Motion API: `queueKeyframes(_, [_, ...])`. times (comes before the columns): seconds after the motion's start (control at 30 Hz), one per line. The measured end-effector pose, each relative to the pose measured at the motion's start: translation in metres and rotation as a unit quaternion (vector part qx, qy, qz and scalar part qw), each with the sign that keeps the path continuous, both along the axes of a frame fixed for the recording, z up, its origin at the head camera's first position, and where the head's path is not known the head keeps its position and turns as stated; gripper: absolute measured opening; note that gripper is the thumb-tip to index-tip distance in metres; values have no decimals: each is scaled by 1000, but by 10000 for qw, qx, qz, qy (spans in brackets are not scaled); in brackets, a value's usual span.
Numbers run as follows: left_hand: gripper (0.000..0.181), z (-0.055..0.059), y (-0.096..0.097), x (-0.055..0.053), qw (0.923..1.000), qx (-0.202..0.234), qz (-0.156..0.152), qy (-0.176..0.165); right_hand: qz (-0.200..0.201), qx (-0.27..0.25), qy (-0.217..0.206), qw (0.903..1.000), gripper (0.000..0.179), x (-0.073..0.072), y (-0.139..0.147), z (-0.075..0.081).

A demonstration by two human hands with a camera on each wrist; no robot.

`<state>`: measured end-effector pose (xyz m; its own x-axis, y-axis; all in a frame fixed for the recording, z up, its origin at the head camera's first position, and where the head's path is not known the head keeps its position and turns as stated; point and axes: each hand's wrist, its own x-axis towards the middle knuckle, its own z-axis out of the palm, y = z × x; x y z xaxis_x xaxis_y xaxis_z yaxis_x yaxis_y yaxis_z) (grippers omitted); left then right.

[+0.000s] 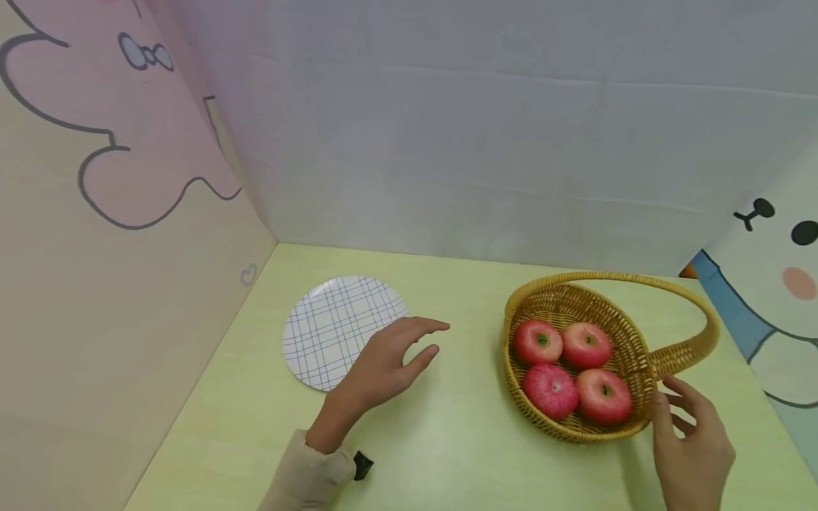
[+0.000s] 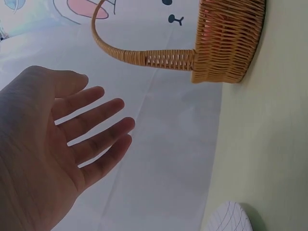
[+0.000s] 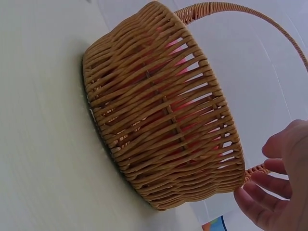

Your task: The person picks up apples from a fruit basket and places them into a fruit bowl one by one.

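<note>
My right hand (image 1: 693, 440) hovered loosely curled and empty beside the wicker basket (image 1: 629, 333) of four apples (image 1: 569, 369) on the bench (image 1: 460, 426), while my left hand (image 1: 386, 365) floated open, empty, by the checked plate (image 1: 335, 323).

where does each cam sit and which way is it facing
Head: worn high, facing forward and down at the table; shows both hands, plate, basket of four apples.
Left wrist: faces past the open left hand toward the basket.
Right wrist: faces the basket wall close up; right hand fingers show.
All three share the basket.
</note>
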<state>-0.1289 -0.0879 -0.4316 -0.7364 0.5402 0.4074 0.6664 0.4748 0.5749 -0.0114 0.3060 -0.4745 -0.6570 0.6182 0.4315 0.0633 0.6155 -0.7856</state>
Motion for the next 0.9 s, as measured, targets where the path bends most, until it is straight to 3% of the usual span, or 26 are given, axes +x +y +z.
queueKeyframes(0.27, [32, 2, 20, 2, 9989, 117, -448, -116, -110, -675, -638, 9956, 39, 4, 0, -7])
queueKeyframes(0.57, [35, 4, 45, 1, 9957, -167, -886, -229, -158, -1192, -1000, 9877, 44, 3, 7, -12])
queueKeyframes(0.67, [37, 7, 54, 0, 9942, -270, -1017, -238, -177, -1264, -1437, 9813, 47, 1, 11, -7])
queueKeyframes(0.8, [39, 11, 67, 0, 9922, -431, -1157, -192, -105, -1393, -2225, 9649, 53, -2, 17, -3])
queueKeyframes(0.9, [40, 12, 74, 0, 9908, -572, -1213, -182, 20, -1480, -2574, 9549, 55, -6, 19, -3])
